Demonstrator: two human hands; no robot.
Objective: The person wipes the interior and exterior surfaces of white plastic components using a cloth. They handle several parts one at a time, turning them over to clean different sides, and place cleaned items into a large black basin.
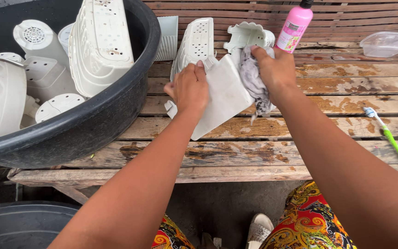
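My left hand grips a white square plastic pot, held tilted on its side over the wooden slat bench. My right hand presses a grey-white rag against the pot's upper right side. Both forearms reach in from the bottom of the view.
A big black tub at the left holds several white plastic pots. More white pots lie on the bench behind my hands. A pink bottle, a clear plastic container and a green toothbrush sit to the right.
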